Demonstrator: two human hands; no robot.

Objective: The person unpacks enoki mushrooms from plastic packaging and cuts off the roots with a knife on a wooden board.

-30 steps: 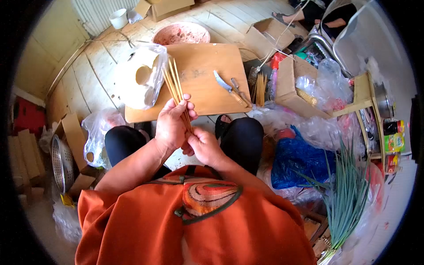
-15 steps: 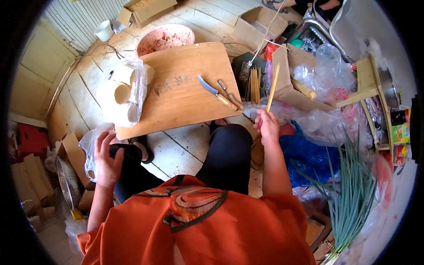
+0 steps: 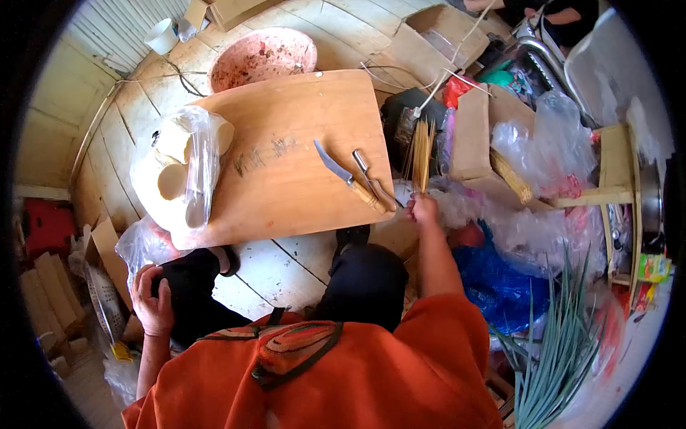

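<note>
My right hand (image 3: 423, 209) is closed around the lower end of thin wooden skewers (image 3: 420, 177), just off the board's right corner. Those skewers overlap a bundle of others standing behind, so I cannot tell the held ones apart. Over by my left knee, my left hand (image 3: 153, 304) is loosely curled with thumb and fingers apart, holding nothing. On the wooden board (image 3: 286, 193) lie a curved knife (image 3: 350, 177) with a wooden handle and a metal-handled tool, perhaps a peeler (image 3: 373, 177). A clear plastic bag (image 3: 204, 171) of pale, thick cylindrical pieces (image 3: 171, 180) sits at the board's left.
Behind the board stands a pink basin (image 3: 264, 57). To the right are an open cardboard box (image 3: 471, 136), a blue plastic bag (image 3: 493, 279) and long green onions (image 3: 557, 350). A white bucket (image 3: 161, 37) is at the back left; another person (image 3: 564, 16) is at the top right.
My right hand has moved forward with the skewers, toward the standing bundle. My left hand has dropped slightly back and its fingers have curled. The view has shifted a little.
</note>
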